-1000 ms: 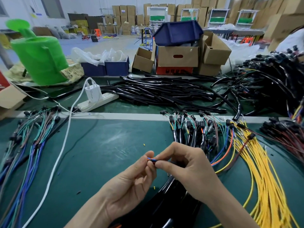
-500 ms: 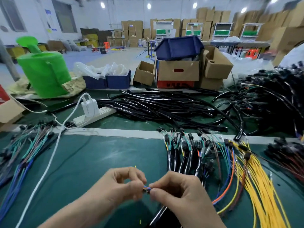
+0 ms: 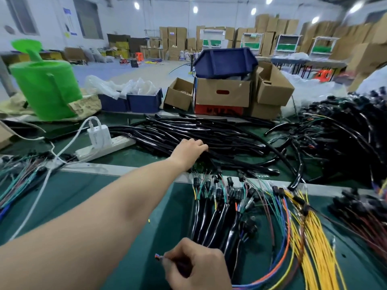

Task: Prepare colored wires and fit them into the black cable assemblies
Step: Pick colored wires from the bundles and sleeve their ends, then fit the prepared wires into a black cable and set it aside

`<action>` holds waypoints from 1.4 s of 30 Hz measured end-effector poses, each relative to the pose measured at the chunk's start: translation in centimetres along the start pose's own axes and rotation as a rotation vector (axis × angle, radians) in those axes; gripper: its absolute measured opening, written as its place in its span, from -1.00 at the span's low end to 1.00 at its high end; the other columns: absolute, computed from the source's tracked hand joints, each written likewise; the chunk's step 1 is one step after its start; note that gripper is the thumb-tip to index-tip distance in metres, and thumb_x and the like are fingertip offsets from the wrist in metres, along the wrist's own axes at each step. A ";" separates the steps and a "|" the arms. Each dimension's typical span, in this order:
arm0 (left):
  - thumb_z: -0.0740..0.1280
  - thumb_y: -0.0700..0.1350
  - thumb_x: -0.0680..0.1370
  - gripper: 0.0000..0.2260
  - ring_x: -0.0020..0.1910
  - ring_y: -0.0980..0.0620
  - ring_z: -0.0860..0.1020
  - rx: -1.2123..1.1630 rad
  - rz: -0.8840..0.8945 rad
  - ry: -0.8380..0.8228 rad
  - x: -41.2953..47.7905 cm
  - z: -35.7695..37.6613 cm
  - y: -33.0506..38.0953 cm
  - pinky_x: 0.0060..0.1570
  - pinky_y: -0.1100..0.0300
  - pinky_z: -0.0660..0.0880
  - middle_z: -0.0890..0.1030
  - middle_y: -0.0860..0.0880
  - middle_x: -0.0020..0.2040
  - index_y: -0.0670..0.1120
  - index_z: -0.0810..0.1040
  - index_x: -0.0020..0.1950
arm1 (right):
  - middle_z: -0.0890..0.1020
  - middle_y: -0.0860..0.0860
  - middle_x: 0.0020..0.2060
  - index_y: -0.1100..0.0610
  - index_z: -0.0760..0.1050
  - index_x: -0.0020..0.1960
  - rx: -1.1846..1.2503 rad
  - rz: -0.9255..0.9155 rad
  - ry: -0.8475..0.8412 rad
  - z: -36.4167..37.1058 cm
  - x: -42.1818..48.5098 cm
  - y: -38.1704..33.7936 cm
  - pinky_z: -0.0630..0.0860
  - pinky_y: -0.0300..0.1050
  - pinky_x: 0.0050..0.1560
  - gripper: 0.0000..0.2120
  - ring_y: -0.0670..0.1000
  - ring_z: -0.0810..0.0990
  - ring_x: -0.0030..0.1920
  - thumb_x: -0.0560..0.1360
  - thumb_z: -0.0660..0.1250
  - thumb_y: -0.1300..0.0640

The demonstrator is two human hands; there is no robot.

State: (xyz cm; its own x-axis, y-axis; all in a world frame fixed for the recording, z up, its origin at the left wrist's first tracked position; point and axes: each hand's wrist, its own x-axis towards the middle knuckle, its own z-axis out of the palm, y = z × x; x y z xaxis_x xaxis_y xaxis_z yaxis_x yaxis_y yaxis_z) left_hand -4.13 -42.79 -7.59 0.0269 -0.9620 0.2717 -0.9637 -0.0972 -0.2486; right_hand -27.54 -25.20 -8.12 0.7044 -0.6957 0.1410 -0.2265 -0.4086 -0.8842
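My left arm stretches forward across the green mat. My left hand (image 3: 189,150) lies on the pile of loose black tubes (image 3: 219,132) at the back, with its fingers curled down round one tube. Close to the front edge, my right hand (image 3: 196,268) grips a small bunch of colored wires (image 3: 158,257); only their orange and blue tips stick out to the left of the fist. Just right of it lie several black cable assemblies (image 3: 219,212) with colored leads, and beside those a bundle of yellow wires (image 3: 314,243).
A white power strip with a charger (image 3: 100,141) sits at the left back, its white cable running toward me. More colored wires (image 3: 18,183) lie at the far left. A heap of black harnesses (image 3: 345,130) fills the right. Cardboard boxes (image 3: 224,95) and a green can (image 3: 46,88) stand behind.
My left hand has let go of the wire tips and reached forward to the black tube pile. My right hand keeps the wires and has dropped toward the front edge.
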 end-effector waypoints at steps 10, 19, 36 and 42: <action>0.17 -0.31 0.60 -0.85 -0.19 -0.04 0.54 -0.497 0.257 0.500 -2.0 -12.5 -0.4 -0.11 0.06 0.51 0.55 -0.10 -0.08 -0.29 0.43 0.15 | 0.60 -0.18 -0.43 -0.20 0.49 -0.14 -0.013 -0.013 -0.007 -0.6 0.0 -0.2 0.50 -0.39 -0.19 -0.81 -0.25 0.57 -0.35 0.30 0.41 0.03; 0.17 -0.04 0.63 -0.76 -0.21 0.32 0.44 -0.671 0.097 0.647 -17.5 -22.4 -1.0 -0.19 0.40 0.33 0.51 0.15 -0.18 0.07 0.50 0.26 | 0.70 0.02 -0.34 0.15 0.61 -0.25 0.315 0.035 -0.056 -1.9 -0.4 -1.3 0.44 -0.42 -0.25 -0.84 -0.15 0.64 -0.35 0.41 0.41 0.38; 0.22 0.02 0.57 -0.74 -0.36 0.17 0.43 -0.808 -0.140 0.368 -26.3 -10.1 6.9 -0.34 0.20 0.42 0.53 0.11 -0.24 -0.09 0.65 -0.01 | 0.68 0.16 -0.30 0.21 0.67 -0.14 0.664 0.112 0.013 -3.0 -0.6 -2.2 0.08 -0.32 -0.56 -0.82 -0.11 0.18 -0.57 0.45 0.32 0.39; 0.24 -0.07 0.54 -0.81 -0.37 0.23 0.42 -0.877 -0.228 0.389 -26.4 -10.1 7.5 -0.32 0.22 0.42 0.49 0.19 -0.27 -0.09 0.63 -0.03 | 0.67 0.15 -0.35 0.31 0.63 -0.12 0.634 0.057 0.020 -3.0 -0.7 -2.3 0.25 -0.46 -0.54 -0.84 -0.21 0.38 -0.59 0.45 0.30 0.46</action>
State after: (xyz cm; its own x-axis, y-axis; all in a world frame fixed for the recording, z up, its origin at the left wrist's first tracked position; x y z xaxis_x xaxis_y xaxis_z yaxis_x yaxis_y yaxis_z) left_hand -14.77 -15.55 -7.29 0.2990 -0.7773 0.5536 -0.8062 0.1047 0.5824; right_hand -29.52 -25.58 -4.86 0.6890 -0.7193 0.0887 0.1831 0.0543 -0.9816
